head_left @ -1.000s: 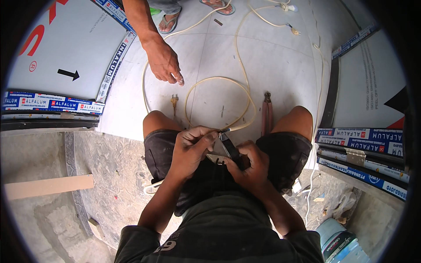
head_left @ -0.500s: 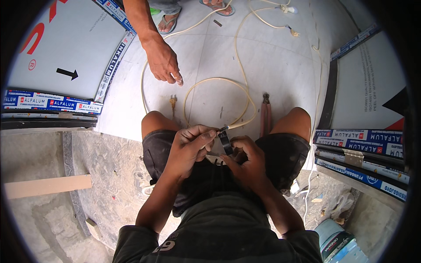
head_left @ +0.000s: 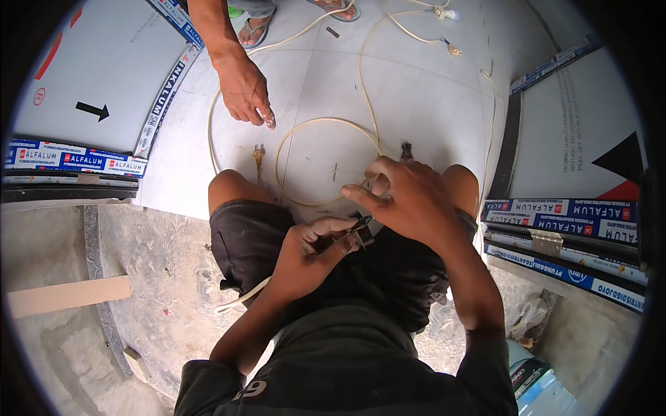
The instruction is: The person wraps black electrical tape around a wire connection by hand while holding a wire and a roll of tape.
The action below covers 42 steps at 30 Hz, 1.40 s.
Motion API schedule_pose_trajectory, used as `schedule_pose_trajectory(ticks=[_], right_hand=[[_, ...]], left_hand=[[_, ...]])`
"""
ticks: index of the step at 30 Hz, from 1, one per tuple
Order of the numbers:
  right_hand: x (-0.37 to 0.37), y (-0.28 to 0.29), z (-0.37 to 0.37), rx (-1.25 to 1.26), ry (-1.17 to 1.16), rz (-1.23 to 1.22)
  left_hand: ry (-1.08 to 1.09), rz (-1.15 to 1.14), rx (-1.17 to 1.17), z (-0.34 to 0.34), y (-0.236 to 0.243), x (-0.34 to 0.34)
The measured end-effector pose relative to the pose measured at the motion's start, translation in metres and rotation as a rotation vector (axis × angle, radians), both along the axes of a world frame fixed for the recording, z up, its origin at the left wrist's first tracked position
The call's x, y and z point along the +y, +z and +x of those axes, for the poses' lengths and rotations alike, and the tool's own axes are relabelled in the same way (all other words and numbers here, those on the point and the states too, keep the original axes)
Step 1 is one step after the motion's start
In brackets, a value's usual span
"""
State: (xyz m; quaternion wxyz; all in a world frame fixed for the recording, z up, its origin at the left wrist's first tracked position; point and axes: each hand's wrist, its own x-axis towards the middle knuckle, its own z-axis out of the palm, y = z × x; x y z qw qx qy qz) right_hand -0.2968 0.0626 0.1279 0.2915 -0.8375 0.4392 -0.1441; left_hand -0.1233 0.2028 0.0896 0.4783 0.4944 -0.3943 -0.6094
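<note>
My left hand [head_left: 313,249] is closed in a pinch above my lap, with black tape [head_left: 361,223] at its fingertips. A small greyish strip shows beside the tape, too blurred to name. Just beyond and to the right is my right hand [head_left: 406,197], its thumb and forefinger apart with nothing visible between them. A cream cable [head_left: 331,120] lies in a loop on the floor ahead, and its near part passes out of sight by my hands. The dark jaws of a hand tool [head_left: 406,150] show past my right hand, which hides its handles.
Another person's hand [head_left: 243,90] hangs over the floor at the far left. A plug [head_left: 259,152] lies near my left knee; another plug [head_left: 454,50] and a white bulb [head_left: 451,14] lie far right. Film-wrapped panels [head_left: 76,158] flank both sides. A clear plastic bottle [head_left: 541,388] is at lower right.
My right hand has let go of the black tape roll and moved up and forward, over the tool's handles. The left hand has come lower and now holds the tape. The view has shifted slightly.
</note>
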Motion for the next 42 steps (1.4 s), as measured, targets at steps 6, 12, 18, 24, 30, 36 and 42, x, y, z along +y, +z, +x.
schedule_pose_trajectory(ticks=[6, 12, 18, 24, 30, 36, 42], right_hand=[[-0.033, -0.009, 0.031, 0.635, 0.426, 0.338], [-0.033, -0.024, 0.054, 0.701, 0.571, 0.559], [-0.021, -0.02, 0.048, 0.393, 0.465, 0.272], [0.009, 0.038, 0.016, 0.056, 0.22, 0.108], [0.046, 0.026, -0.027, -0.165, 0.057, 0.088], [0.094, -0.018, -0.051, -0.302, -0.108, 0.055], [0.125, -0.061, -0.054, -0.395, -0.219, 0.056]], left_hand=[[0.01, -0.019, -0.038, -0.013, -0.008, 0.008], [0.052, 0.002, -0.142, -0.022, -0.002, 0.012], [0.117, -0.047, -0.317, -0.035, -0.022, 0.022], [0.198, 0.006, -0.189, -0.032, -0.021, 0.013], [0.142, 0.143, -0.122, -0.025, -0.017, 0.008], [0.15, 0.132, -0.077, -0.021, -0.015, 0.006], [0.118, 0.137, -0.027, -0.022, -0.007, 0.009]])
